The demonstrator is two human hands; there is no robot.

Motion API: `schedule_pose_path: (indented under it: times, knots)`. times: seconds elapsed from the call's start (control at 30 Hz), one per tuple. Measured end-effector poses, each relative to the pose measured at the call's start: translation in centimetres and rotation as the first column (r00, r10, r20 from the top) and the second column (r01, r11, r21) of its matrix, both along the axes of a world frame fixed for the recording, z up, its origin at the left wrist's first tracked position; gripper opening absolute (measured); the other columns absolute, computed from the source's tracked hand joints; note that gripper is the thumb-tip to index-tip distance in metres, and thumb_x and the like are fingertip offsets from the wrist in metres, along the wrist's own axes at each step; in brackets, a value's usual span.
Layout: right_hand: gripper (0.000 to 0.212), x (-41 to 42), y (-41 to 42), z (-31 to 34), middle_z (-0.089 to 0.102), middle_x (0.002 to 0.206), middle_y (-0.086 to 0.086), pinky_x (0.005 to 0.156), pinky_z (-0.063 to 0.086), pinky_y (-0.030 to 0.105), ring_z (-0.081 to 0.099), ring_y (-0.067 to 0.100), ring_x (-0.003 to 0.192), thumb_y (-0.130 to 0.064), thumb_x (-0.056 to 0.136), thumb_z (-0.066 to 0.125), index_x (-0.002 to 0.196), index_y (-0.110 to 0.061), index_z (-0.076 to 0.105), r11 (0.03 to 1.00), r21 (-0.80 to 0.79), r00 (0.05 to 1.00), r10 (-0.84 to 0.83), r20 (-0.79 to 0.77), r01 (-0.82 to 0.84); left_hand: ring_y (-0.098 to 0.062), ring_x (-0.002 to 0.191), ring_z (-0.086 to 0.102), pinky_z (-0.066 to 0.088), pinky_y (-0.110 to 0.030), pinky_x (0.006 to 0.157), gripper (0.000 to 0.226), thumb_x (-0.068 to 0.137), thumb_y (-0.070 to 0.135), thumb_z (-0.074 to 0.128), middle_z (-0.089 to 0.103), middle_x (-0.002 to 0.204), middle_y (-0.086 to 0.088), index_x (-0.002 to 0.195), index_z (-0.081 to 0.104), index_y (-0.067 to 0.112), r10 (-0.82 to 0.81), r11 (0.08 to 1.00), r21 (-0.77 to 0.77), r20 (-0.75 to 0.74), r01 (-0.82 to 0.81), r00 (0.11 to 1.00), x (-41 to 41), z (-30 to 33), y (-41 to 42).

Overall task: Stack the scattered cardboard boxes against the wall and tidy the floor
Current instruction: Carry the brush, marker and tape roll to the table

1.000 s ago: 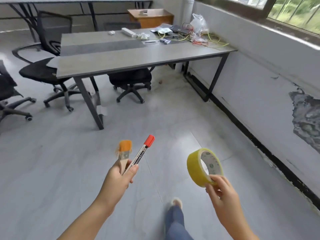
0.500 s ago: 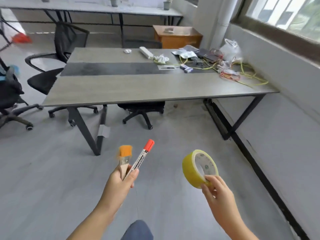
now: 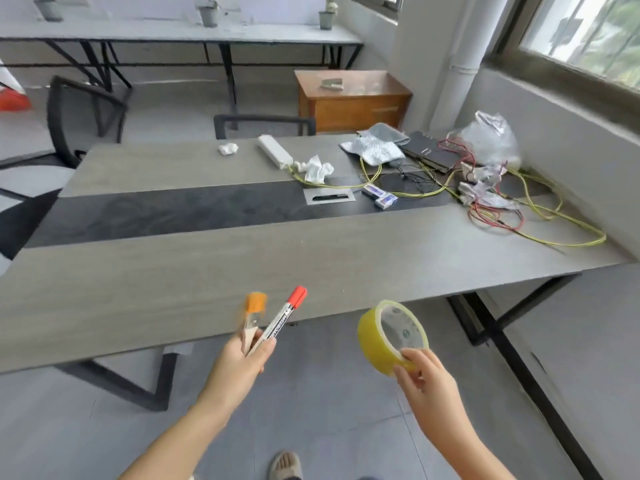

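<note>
My left hand [image 3: 239,367] grips two things together: a small brush with orange bristles [image 3: 255,311] and a white marker with a red cap [image 3: 284,315], both pointing up over the near edge of the grey table [image 3: 207,271]. My right hand [image 3: 429,382] pinches the lower rim of a roll of yellow tape [image 3: 388,336], held upright just off the table's near edge. No cardboard box is in view.
The table's far right holds tangled yellow and red wires [image 3: 502,216], a plastic bag [image 3: 488,136], crumpled paper [image 3: 315,168] and a white power strip [image 3: 275,150]. Black chairs [image 3: 79,116] stand behind it, a wooden cabinet [image 3: 353,98] by the wall. My foot [image 3: 285,464] is on the grey floor.
The view has closed in on the table and risen; the table now fills the middle. Both hands keep the same hold on brush, marker and tape.
</note>
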State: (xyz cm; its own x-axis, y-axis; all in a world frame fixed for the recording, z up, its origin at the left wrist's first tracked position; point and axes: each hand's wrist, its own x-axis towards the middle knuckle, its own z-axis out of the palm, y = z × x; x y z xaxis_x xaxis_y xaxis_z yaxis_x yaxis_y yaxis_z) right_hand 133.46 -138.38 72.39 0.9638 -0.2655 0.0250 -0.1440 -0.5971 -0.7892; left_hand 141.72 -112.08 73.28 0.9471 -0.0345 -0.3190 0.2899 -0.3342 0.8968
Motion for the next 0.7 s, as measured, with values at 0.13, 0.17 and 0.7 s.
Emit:
schedule_pose_path:
  times: [0.13,0.17,0.7]
  knots:
    - [0.039,8.2,-3.2,0.2,0.056,0.096,-0.019,0.068,0.041,0.005,0.057,-0.003,0.082,-0.006,0.088,0.063,0.086,-0.043,0.050,1.000,-0.011,0.999,-0.008,-0.036,0.007,-0.004,0.040,0.034,0.028,-0.022,0.047,0.019,0.094,0.018,0.055,0.041,0.058,0.000,0.078,0.048,0.010,-0.041,0.998,0.037,0.002,0.041,0.999,8.9,-0.3,-3.9]
    - [0.036,10.2,-4.2,0.1,0.055,0.096,-0.020,0.068,0.041,0.005,0.058,-0.002,0.082,-0.007,0.088,0.063,0.086,-0.041,0.052,1.000,-0.020,0.999,-0.004,-0.050,0.003,-0.006,0.043,0.035,0.028,-0.022,0.047,0.019,0.094,0.018,0.055,0.041,0.059,0.000,0.078,0.048,0.010,-0.032,0.999,0.041,-0.005,0.032,0.999,10.9,-0.7,-5.0]
    - [0.023,39.6,-17.1,-5.5,0.056,0.119,0.005,0.078,0.042,0.032,0.058,0.027,0.099,-0.018,0.094,0.054,0.114,-0.012,0.061,0.909,-0.193,0.890,0.285,-0.357,-0.368,-0.014,0.058,0.047,0.032,-0.029,0.053,0.027,0.089,0.027,0.060,0.052,0.067,0.006,0.071,0.040,0.027,0.221,0.933,0.318,-0.135,-0.169,0.966,31.2,-8.4,-20.6]
